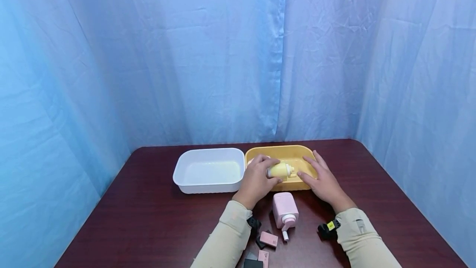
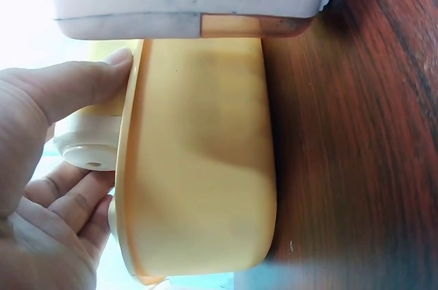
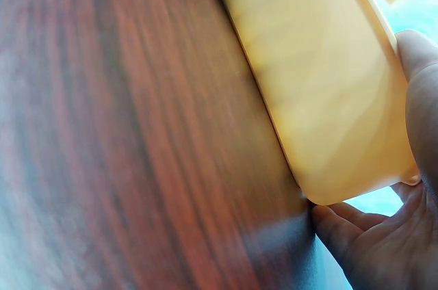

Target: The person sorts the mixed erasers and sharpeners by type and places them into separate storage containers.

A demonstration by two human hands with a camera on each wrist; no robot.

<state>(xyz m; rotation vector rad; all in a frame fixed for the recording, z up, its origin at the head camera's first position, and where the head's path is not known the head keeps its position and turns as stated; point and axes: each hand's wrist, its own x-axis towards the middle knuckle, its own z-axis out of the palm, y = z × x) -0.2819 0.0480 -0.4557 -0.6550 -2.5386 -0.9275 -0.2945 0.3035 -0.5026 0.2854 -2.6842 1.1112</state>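
Observation:
A yellow pump bottle (image 1: 279, 171) with a white collar lies on its side over the yellow tray (image 1: 305, 151). My left hand (image 1: 256, 179) grips it between thumb and fingers; the left wrist view shows its whitish end (image 2: 89, 150) past the tray's rim. My right hand (image 1: 325, 183) holds the tray's right end, its thumb and a finger over the rim. In the right wrist view its other fingers (image 3: 335, 228) touch the lower corner of the tray wall (image 3: 321, 91). A pink pump bottle (image 1: 285, 208) stands in front of the tray, between my forearms.
Left of the yellow tray, a white tray (image 1: 210, 189) sits side by side with it. Pink boxes (image 1: 268, 239) and dark pieces (image 1: 253, 263) lie near the front edge by my left sleeve. Blue curtains (image 1: 223, 61) hang behind the dark wooden table (image 1: 148, 218).

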